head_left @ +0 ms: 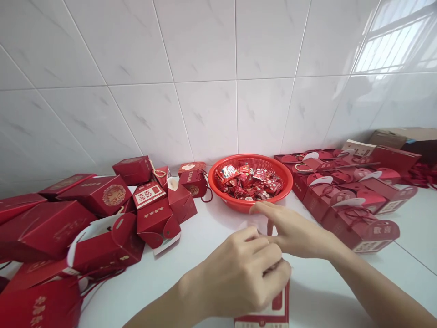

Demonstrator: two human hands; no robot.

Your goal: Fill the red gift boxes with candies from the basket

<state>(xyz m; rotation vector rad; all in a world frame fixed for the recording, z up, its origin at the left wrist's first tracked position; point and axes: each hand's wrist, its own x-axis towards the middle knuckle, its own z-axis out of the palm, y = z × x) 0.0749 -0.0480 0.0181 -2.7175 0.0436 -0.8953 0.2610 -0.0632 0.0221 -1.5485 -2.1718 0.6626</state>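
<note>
Head view: my left hand (237, 273) curls over the box (275, 315) on the table (205, 234), its grip hidden; my right hand (296, 229), fingers parted, could jog the nearby basket (235, 204) if jerked.

Left hand (241, 269), fingers curled, over a red box (280, 307) at bottom centre; grip hidden. Right hand (295, 228) just beside it, index finger extended, overlapping the near rim of a red plastic basket (235, 205) in view; contact unclear. Basket holds wrapped candies (246, 182), mostly red. Red gift boxes (112, 196) piled at left, some flaps up. Handled red boxes (341, 196) in rows at right. White table (201, 232), marbled tile wall (205, 45) behind.
</note>
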